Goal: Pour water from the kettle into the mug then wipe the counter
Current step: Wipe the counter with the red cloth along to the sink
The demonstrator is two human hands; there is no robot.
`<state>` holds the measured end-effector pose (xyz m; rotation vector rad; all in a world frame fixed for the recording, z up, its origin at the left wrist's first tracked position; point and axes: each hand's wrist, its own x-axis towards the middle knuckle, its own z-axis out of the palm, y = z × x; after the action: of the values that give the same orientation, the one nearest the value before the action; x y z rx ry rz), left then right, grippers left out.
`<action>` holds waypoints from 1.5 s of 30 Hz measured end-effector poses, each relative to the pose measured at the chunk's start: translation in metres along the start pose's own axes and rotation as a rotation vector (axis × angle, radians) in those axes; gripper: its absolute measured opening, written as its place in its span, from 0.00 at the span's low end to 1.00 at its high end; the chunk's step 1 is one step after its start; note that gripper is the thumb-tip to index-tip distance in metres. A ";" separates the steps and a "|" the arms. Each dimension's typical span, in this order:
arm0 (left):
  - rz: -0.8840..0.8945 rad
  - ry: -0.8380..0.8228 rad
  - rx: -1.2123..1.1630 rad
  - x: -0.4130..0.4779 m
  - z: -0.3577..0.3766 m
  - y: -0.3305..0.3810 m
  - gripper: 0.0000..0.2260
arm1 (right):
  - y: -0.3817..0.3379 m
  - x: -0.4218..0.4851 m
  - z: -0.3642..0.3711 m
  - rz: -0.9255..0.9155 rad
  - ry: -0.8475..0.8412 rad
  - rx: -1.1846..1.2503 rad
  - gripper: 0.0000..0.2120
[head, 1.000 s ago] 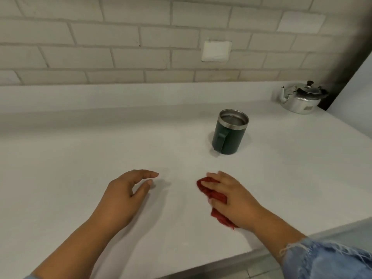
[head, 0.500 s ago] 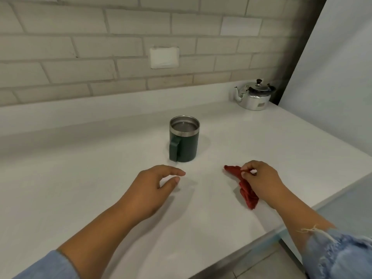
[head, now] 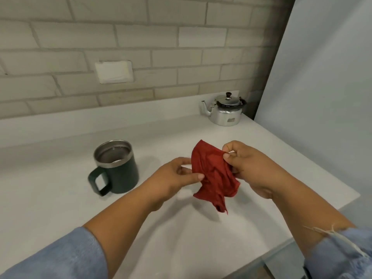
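Shiny metal kettle (head: 224,111), matt red cloth (head: 213,174), smooth white counter (head: 60,198).

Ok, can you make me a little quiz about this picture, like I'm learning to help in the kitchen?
1. True or false: the kettle stands upright at the back of the counter.
2. How is the red cloth held? A) by one hand B) by both hands C) it lies flat, untouched.
3. Fill in: the mug stands to the ___ of the cloth.
Key: 1 true. 2 B: the left hand and right hand both pinch it. 3 left.
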<state>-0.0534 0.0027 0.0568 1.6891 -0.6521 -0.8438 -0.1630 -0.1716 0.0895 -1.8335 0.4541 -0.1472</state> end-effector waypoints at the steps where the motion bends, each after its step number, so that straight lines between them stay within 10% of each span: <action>1: -0.006 0.002 -0.020 0.009 0.008 0.004 0.15 | 0.004 0.002 -0.013 0.011 0.014 -0.001 0.07; 11: 0.069 0.027 -0.110 0.077 0.091 0.033 0.04 | 0.067 0.013 -0.129 0.131 0.335 0.022 0.10; 17: 0.133 0.028 -0.040 0.103 0.138 0.043 0.05 | 0.090 0.011 -0.165 0.206 -0.037 0.189 0.14; 22: 0.073 0.009 -0.001 0.120 0.148 0.048 0.07 | 0.102 0.017 -0.189 0.042 0.084 0.310 0.13; 28: -0.062 -0.063 0.040 0.126 0.152 0.041 0.22 | 0.145 0.023 -0.216 0.046 0.305 -0.195 0.15; 42: -0.019 0.052 0.090 0.109 0.124 0.017 0.16 | 0.181 0.026 -0.243 -0.179 0.561 -0.844 0.11; 45: -0.013 0.073 0.090 0.105 0.122 0.015 0.15 | 0.175 0.022 -0.235 -0.327 0.358 -0.743 0.06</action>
<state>-0.0885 -0.1529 0.0293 1.7982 -0.6386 -0.7681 -0.2599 -0.4324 -0.0048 -2.6237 0.4896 -0.6023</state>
